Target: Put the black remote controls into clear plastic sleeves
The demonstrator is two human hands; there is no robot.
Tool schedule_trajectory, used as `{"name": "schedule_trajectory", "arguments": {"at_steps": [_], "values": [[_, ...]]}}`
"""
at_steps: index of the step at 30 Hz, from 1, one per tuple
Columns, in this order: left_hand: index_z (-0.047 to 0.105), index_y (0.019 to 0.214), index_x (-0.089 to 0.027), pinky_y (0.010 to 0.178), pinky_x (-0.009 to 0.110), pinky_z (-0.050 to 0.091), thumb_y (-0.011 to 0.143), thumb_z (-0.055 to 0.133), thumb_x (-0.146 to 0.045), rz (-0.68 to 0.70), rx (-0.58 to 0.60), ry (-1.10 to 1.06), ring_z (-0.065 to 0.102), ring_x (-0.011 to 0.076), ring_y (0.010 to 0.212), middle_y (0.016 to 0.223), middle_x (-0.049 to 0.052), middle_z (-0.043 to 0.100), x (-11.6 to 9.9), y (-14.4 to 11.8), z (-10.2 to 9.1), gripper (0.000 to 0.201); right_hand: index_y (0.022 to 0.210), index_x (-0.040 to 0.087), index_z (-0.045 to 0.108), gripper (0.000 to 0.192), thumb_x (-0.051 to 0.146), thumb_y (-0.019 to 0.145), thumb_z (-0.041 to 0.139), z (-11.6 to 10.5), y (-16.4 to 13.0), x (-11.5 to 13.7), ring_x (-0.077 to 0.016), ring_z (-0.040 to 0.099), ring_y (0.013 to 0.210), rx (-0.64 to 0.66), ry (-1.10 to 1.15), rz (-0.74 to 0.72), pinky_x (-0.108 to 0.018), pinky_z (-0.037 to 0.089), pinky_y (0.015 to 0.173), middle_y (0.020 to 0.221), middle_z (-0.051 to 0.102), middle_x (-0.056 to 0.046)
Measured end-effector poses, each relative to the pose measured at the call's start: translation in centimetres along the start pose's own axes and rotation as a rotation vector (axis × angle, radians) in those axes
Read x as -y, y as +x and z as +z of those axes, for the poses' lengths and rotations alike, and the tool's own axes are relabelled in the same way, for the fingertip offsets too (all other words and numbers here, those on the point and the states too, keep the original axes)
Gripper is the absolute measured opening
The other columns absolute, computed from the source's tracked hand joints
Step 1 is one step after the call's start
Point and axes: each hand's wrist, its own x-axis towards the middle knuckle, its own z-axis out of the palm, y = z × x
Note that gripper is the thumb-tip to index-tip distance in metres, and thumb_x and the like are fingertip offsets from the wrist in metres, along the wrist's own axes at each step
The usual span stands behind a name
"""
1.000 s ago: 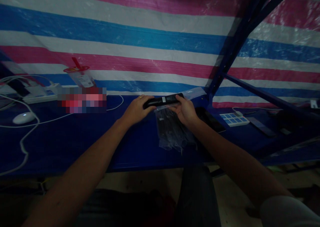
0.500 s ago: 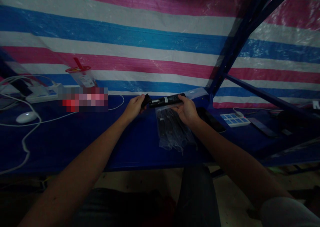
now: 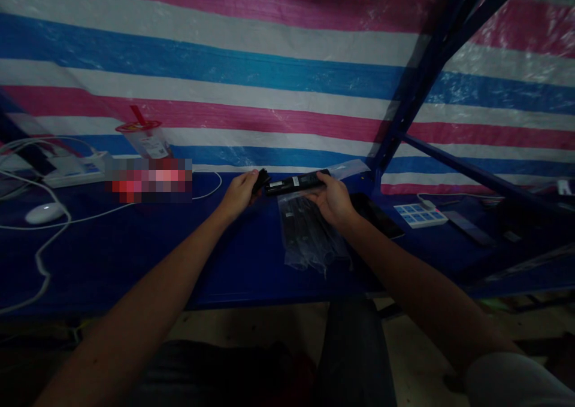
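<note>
My left hand (image 3: 241, 193) is closed around a small black piece (image 3: 261, 181) with a jagged-looking upper edge; I cannot make out its kind. My right hand (image 3: 331, 199) grips the right end of a long black device (image 3: 287, 184) that carries white labels along its side. The device's left end lies close to the black piece, with a narrow gap between them. Below the right hand a clear plastic bag (image 3: 309, 239) with several long dark items in it rests on the blue table (image 3: 238, 269). Part of a flat black tablet-like slab (image 3: 380, 215) shows beside my right wrist.
To the left are a lidded cup (image 3: 146, 140) with a red straw, a white mouse-shaped object (image 3: 45, 213), loose white cables (image 3: 42, 263) and a power strip (image 3: 76, 176). Another power strip (image 3: 420, 215) and a thin slab (image 3: 468, 227) lie right, past a blue metal post (image 3: 413, 96).
The gap between the black piece and the long device looks about the same. Both hands keep their hold; the device's left end has tilted down slightly, and the view has shifted a little.
</note>
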Motion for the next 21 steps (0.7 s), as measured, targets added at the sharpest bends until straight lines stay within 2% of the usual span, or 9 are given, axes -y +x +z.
{"name": "schedule_trajectory", "arguments": {"at_steps": [4, 7, 10, 12, 14, 18, 21], "values": [[0.06, 0.084, -0.018, 0.043, 0.022, 0.032, 0.092, 0.052, -0.062, 0.038, 0.003, 0.028, 0.046, 0.0103, 0.045, 0.059, 0.0, 0.055, 0.0, -0.1, 0.1, 0.045, 0.085, 0.017, 0.06, 0.004, 0.015, 0.088, 0.059, 0.0, 0.0, -0.1, -0.0187, 0.069, 0.071, 0.001, 0.003, -0.001, -0.046, 0.063, 0.08, 0.076, 0.07, -0.002], [0.062, 0.083, -0.018, 0.052, 0.023, 0.039, 0.094, 0.052, -0.055, 0.151, -0.006, 0.136, 0.051, 0.0128, 0.054, 0.063, 0.0, 0.056, -0.1, -0.3, 0.0, 0.039, 0.086, 0.018, 0.061, 0.004, 0.015, 0.089, 0.059, 0.0, 0.0, -0.1, -0.0188, 0.07, 0.073, 0.001, -0.003, 0.01, -0.046, 0.063, 0.081, 0.076, 0.07, -0.002], [0.067, 0.096, -0.018, 0.075, 0.029, 0.049, 0.093, 0.056, -0.048, 0.324, -0.012, 0.307, 0.064, 0.0184, 0.081, 0.087, 0.004, 0.069, -0.4, -0.7, -0.1, 0.031, 0.086, 0.019, 0.06, 0.005, 0.016, 0.089, 0.059, -0.1, 0.1, -0.2, -0.0188, 0.07, 0.073, 0.005, -0.014, 0.017, -0.047, 0.063, 0.082, 0.077, 0.07, -0.001], [0.068, 0.107, -0.019, 0.09, 0.035, 0.049, 0.091, 0.061, -0.045, 0.412, 0.001, 0.408, 0.065, 0.0224, 0.098, 0.105, 0.007, 0.072, -0.7, -1.0, -0.1, 0.032, 0.086, 0.018, 0.06, 0.004, 0.016, 0.089, 0.059, -0.1, 0.1, -0.2, -0.019, 0.07, 0.073, 0.017, -0.016, 0.018, -0.048, 0.062, 0.083, 0.078, 0.07, -0.002], [0.068, 0.112, -0.02, 0.098, 0.039, 0.047, 0.09, 0.063, -0.045, 0.481, 0.019, 0.493, 0.064, 0.0251, 0.108, 0.113, 0.009, 0.071, -0.8, -1.3, 0.0, 0.034, 0.086, 0.018, 0.06, 0.003, 0.016, 0.089, 0.06, -0.1, 0.1, -0.2, -0.0195, 0.071, 0.074, 0.026, -0.013, 0.019, -0.049, 0.062, 0.084, 0.078, 0.07, -0.002], [0.068, 0.119, -0.021, 0.101, 0.043, 0.046, 0.089, 0.066, -0.045, 0.583, 0.05, 0.604, 0.063, 0.0259, 0.111, 0.115, 0.01, 0.07, -0.7, -1.4, 0.2, 0.039, 0.086, 0.018, 0.059, 0.003, 0.016, 0.088, 0.06, 0.0, 0.0, -0.2, -0.0197, 0.071, 0.076, 0.012, -0.012, 0.008, -0.047, 0.062, 0.083, 0.078, 0.07, -0.002], [0.068, 0.124, -0.023, 0.098, 0.042, 0.047, 0.089, 0.067, -0.045, 0.591, 0.067, 0.643, 0.063, 0.0249, 0.107, 0.113, 0.009, 0.069, -0.6, -1.4, 0.2, 0.041, 0.088, 0.018, 0.06, 0.004, 0.014, 0.087, 0.061, 0.0, -0.1, -0.2, -0.0183, 0.071, 0.078, 0.033, -0.014, -0.005, -0.045, 0.062, 0.084, 0.08, 0.071, -0.001]]}}
